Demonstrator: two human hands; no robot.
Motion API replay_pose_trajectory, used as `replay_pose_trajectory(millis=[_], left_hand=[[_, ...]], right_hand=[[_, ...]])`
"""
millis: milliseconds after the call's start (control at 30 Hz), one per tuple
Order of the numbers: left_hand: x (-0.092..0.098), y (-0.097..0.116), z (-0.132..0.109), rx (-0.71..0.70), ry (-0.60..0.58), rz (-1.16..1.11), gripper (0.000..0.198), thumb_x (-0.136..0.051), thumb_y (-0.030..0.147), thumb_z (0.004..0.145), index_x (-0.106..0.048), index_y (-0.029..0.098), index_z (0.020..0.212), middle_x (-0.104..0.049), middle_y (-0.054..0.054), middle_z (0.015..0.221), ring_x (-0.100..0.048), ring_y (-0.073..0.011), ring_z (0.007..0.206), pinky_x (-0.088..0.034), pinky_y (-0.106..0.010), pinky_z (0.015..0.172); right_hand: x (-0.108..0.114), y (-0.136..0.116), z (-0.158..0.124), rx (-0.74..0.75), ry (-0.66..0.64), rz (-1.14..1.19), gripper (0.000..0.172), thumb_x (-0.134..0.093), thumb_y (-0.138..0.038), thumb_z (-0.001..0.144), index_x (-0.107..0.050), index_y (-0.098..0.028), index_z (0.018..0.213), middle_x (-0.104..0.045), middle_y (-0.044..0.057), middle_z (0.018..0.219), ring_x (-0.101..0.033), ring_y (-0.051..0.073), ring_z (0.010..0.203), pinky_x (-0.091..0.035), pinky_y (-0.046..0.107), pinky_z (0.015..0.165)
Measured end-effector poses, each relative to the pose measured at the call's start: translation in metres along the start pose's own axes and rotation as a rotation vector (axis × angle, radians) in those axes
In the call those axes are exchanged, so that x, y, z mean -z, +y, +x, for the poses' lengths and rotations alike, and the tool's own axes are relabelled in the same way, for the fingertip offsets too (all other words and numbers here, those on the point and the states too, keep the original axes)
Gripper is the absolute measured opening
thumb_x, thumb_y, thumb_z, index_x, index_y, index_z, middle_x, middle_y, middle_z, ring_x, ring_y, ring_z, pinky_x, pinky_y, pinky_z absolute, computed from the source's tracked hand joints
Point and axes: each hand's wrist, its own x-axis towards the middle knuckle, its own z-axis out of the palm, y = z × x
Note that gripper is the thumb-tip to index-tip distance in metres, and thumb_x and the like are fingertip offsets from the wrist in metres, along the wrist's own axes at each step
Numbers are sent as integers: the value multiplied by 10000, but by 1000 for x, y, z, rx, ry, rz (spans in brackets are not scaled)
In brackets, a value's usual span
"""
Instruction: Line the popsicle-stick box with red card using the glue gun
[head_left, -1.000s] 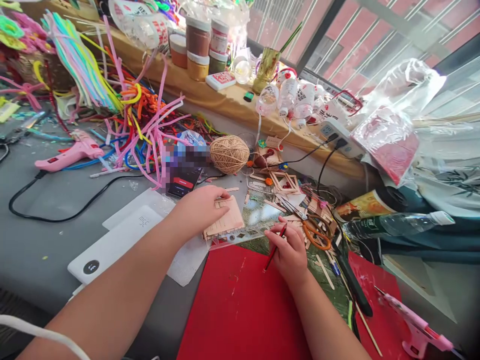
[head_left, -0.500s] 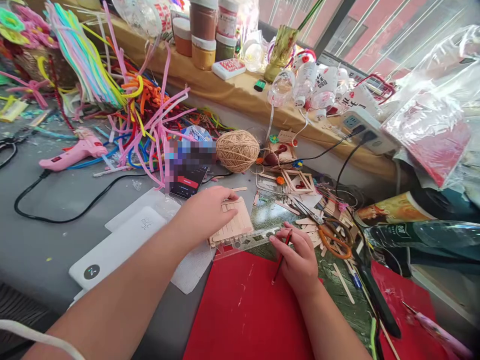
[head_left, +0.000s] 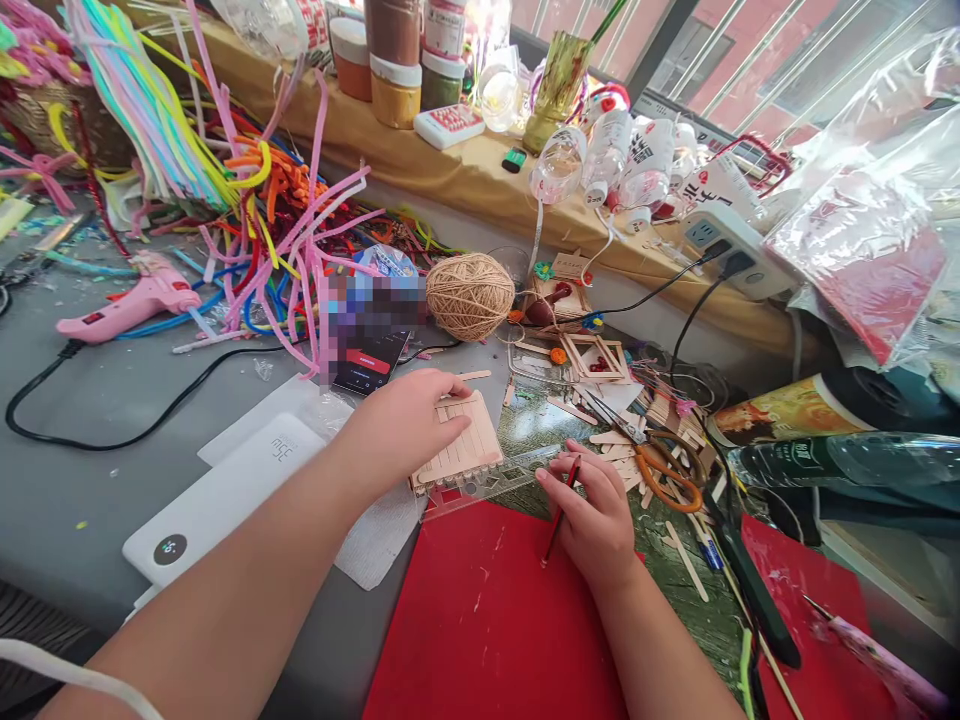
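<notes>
We see pale bare wood, matt and faintly grained, in the panel of flat sticks (head_left: 461, 440). The ruler (head_left: 495, 480) along its edge is clear, glossy plastic. The pencil (head_left: 559, 512) wears a smooth red lacquer. The red sheet (head_left: 480, 620) looks like matt card, scuffed with whitish marks. The twine ball (head_left: 470, 296) is rough, hairy fibre, and the pipe cleaners (head_left: 285, 230) are fuzzy. The glue gun (head_left: 127, 305) is shiny pink plastic, the power bank (head_left: 225, 490) smooth white plastic, the desk (head_left: 75, 500) dull grey, and the bags (head_left: 862, 230) thin, crinkled, shiny film.
</notes>
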Motion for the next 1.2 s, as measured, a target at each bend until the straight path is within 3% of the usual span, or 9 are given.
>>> replay_pose_trajectory(millis=[1200], left_hand=[[-1, -1, 1, 17, -21, 65, 364, -636, 333, 918, -731, 288, 1267, -736, -31, 1367, -689, -287, 1233, -549, -392, 995]], right_hand=[[1, -3, 3, -25, 3, -16, 476, -670, 25, 939, -720, -305, 1279, -693, 65, 1062, -714, 277, 1091, -652, 551, 1029]])
